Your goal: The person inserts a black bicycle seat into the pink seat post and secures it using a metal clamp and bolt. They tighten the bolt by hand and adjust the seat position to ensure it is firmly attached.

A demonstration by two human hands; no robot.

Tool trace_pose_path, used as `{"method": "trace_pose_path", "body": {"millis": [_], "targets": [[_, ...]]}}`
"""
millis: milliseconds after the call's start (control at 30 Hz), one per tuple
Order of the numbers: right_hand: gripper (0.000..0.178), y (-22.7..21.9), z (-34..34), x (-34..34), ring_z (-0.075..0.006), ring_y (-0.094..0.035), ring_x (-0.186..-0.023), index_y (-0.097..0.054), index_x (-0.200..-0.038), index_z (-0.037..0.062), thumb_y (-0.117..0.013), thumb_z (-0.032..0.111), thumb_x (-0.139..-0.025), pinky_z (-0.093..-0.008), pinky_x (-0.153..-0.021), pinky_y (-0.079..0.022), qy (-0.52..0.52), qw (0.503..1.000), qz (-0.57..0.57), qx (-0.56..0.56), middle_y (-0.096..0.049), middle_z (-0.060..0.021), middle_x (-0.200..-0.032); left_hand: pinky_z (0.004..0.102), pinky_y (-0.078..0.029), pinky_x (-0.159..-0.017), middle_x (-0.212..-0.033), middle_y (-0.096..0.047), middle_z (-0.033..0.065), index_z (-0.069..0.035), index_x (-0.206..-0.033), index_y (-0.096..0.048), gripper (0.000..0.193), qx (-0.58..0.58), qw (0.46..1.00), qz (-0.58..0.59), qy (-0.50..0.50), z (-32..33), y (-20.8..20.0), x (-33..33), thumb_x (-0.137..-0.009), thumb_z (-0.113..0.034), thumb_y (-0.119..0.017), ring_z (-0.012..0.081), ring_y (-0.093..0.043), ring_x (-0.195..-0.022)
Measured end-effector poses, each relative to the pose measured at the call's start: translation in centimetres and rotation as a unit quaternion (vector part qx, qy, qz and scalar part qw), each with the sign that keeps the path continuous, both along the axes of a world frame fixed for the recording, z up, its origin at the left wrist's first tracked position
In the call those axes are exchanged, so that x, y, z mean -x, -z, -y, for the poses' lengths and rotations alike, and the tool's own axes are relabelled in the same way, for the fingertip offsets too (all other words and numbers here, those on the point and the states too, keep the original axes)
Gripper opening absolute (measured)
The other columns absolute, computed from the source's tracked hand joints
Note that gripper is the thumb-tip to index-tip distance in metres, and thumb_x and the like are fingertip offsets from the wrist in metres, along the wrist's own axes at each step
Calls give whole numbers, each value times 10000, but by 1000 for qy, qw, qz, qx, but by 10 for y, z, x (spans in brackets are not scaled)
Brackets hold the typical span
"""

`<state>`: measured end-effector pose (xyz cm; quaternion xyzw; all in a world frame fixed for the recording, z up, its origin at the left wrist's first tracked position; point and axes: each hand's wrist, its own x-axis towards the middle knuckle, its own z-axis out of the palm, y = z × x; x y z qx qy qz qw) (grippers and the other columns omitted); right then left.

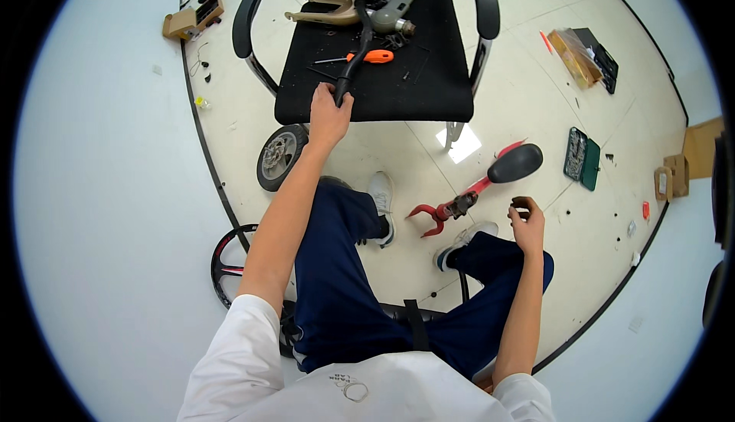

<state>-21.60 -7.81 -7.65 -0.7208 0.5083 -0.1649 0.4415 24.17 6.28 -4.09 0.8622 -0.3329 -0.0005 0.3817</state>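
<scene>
A black curved bar (pixel 364 39) lay lengthwise over the seat of a black chair (pixel 436 89), its near end at the front edge. The left hand (pixel 331 116) was closed around that end. The bar crossed an orange-handled screwdriver (pixel 380 56), with a beige fork (pixel 325 13) and a grey metal part (pixel 396 11) lying near its far end. The right hand (pixel 528 227) hung well apart over the right knee, fingers loosely curled; whether it held something small could not be told. A red frame (pixel 478 186) with a black saddle (pixel 516 163) stood near it. A wheel (pixel 280 157) lay by the chair's left front, and an opened green case (pixel 590 165) on the floor (pixel 551 269) farther right.
</scene>
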Motion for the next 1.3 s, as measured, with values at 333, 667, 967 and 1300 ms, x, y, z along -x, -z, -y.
{"method": "trace_pose_path", "body": {"millis": [333, 667, 967, 1300], "targets": [[205, -23, 5, -115, -217, -694, -830, -647, -1042, -37, -642, 46, -854, -321, -703, -553, -102, 993, 53, 11, -707, -141, -956, 425, -504, -796, -1026, -575, 167, 14, -1072, -559, 370, -8, 998, 14, -57, -1, 26, -17, -873, -268, -691, 348, -621, -915], [319, -47, 34, -327, -304, -659, -753, -656, -1141, 18, -710, 90, -836, -377, -713, -537, -190, 959, 60, 203, -637, -171, -958, 349, -483, -601, -759, -582, 98, 12, -937, -585, 346, 115, 989, -58, -67, 41, 13, 39, -754, -184, -804, 211, -579, -645], [96, -12, 41, -340, -245, -592, -626, -697, -945, 20, -672, 53, -858, -332, -613, -488, -123, 965, 99, 209, -609, -129, -805, 362, -495, -632, -822, -618, 126, 8, -976, -596, 333, 51, 989, -128, -45, 45, 12, 39, -802, -209, -781, 241, -603, -667], [349, -36, 43, -282, -154, -647, -766, -622, -1216, 33, -693, 78, -877, -280, -669, -528, -93, 971, 189, 110, -648, -104, -1054, 414, -530, -775, -883, -689, 175, -4, -935, -656, 255, 44, 993, 80, 71, 76, 26, -68, -807, -197, -762, 356, -672, -858]]}}
